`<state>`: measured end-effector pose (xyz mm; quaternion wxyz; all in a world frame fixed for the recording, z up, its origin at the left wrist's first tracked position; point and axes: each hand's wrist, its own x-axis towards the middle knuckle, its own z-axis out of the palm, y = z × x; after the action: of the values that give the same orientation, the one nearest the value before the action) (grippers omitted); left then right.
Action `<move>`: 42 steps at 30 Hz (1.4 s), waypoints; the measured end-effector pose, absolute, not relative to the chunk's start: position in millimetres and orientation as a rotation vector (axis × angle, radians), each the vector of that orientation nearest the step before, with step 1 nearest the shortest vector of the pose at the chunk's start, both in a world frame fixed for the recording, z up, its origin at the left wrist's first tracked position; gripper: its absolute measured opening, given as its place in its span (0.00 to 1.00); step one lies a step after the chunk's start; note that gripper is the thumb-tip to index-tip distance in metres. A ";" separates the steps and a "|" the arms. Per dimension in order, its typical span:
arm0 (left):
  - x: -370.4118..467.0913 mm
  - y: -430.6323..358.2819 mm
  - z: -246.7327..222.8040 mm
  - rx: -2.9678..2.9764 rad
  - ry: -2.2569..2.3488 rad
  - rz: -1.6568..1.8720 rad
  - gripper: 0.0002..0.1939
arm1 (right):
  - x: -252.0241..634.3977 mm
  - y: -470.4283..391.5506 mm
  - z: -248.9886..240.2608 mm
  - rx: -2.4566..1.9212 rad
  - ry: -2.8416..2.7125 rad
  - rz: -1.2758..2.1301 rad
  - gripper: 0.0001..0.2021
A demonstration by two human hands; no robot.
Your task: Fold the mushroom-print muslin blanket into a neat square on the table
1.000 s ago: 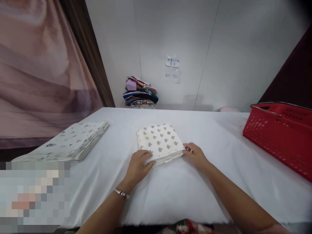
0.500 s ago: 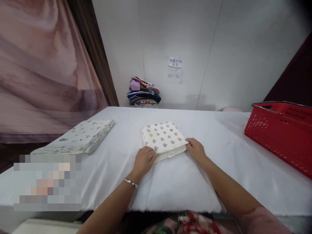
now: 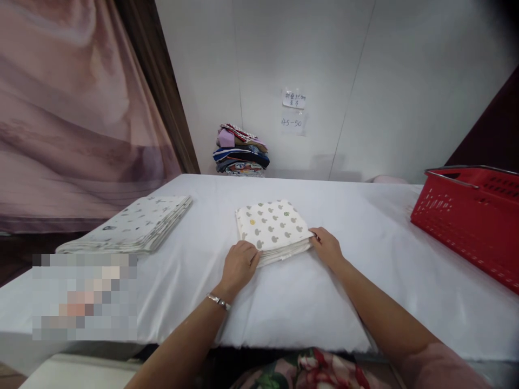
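Observation:
A white folded cloth (image 3: 273, 222) printed with grey mushroom-like shapes lies in layers in the middle of the table. My left hand (image 3: 240, 265), with a silver bracelet at the wrist, pinches its near left corner. At the near right corner, my right hand (image 3: 326, 247) grips the edge of the top layer between thumb and fingers. Both hands are closed on the cloth, and the fingertips are partly hidden. To the left lies a stack of folded white cloths (image 3: 133, 224) with small dark prints.
A white cover (image 3: 211, 210) spreads over the table. On the right stands a red plastic basket (image 3: 466, 216) with a metal handle. Folded clothes (image 3: 242, 154) are piled against the wall behind, below paper notes (image 3: 294, 111). A pink curtain (image 3: 81, 108) hangs at left. A blurred patch hides the table's left front.
The view has shifted slightly. Both hands stay at the near corners of the mushroom-print cloth, which lies nearly as before.

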<state>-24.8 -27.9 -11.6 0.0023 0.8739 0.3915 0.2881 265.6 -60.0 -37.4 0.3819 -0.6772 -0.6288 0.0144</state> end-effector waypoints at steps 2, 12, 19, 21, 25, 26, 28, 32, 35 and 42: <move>-25.2 -27.8 -12.1 2.742 1.225 0.905 0.14 | 266.5 -59.5 -38.8 -1.733 -1.619 0.065 0.14; -28.9 -32.9 -12.9 2.668 1.274 0.967 0.13 | 269.3 -60.8 -39.7 -1.763 -1.732 -0.081 0.20; -13.2 -32.8 -10.8 2.726 1.333 0.934 0.06 | 256.7 -55.4 -32.0 -1.505 -1.934 -0.245 0.15; -8.7 -32.6 -9.8 2.742 1.332 0.912 0.06 | 254.3 -54.8 -31.2 -1.474 -1.930 -0.200 0.12; -6.2 -31.1 -10.2 2.744 1.352 0.867 0.07 | 254.0 -54.3 -32.7 -1.482 -1.821 -0.100 0.11; -6.3 -30.5 -10.3 2.740 1.362 0.856 0.08 | 254.3 -54.0 -33.4 -1.485 -1.813 -0.083 0.11; -5.8 -29.2 -9.6 2.729 1.387 0.831 0.08 | 254.8 -53.3 -35.0 -1.487 -1.812 -0.071 0.11; 0.7 -27.4 -5.8 2.727 1.446 0.752 0.05 | 254.5 -52.4 -37.1 -1.471 -1.809 -0.100 0.11; 6.0 -26.6 -4.3 2.735 1.508 0.705 0.06 | 254.4 -52.7 -37.5 -1.441 -1.806 -0.135 0.11; -4.5 -33.1 -7.5 2.663 1.625 0.701 0.13 | 260.4 -56.3 -39.4 -1.599 -1.795 -0.192 0.16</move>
<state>-4.5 -33.1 -7.5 -0.0280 0.8325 0.5081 0.2191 260.4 -56.3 -39.4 0.3570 -0.6193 -0.6954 -0.0745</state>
